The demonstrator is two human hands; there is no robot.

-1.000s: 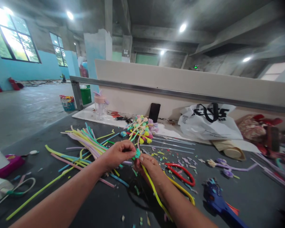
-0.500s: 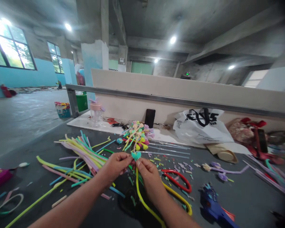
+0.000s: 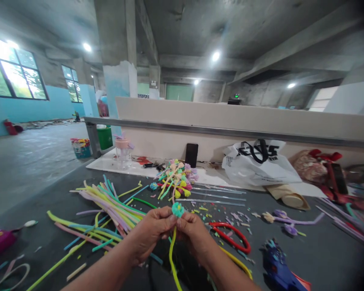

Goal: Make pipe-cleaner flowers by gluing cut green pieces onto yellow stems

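A small teal flower with a yellow centre (image 3: 178,209) is pinched between both hands near the middle of the table. My left hand (image 3: 157,224) closes on its left side, thumb and fingers together. From the right, my right hand (image 3: 192,228) grips its base. A yellow fuzzy stem (image 3: 172,258) hangs down from below the flower, between the hands. Just beyond lies a bunch of finished fuzzy flowers (image 3: 177,176) in several colours.
Loose fuzzy stems (image 3: 109,202) lie left. Red-handled scissors (image 3: 230,236), a blue glue gun (image 3: 276,262) and purple flowers (image 3: 286,218) are right. Behind stand a phone (image 3: 191,154), a plastic cup (image 3: 123,153) and a white bag (image 3: 259,163). Small cut pieces are scattered about.
The teal flower has tilted so its face and yellow centre show. Both hands have moved slightly lower in the view, and the yellow stem hangs straighter. The camera view has shifted a little.
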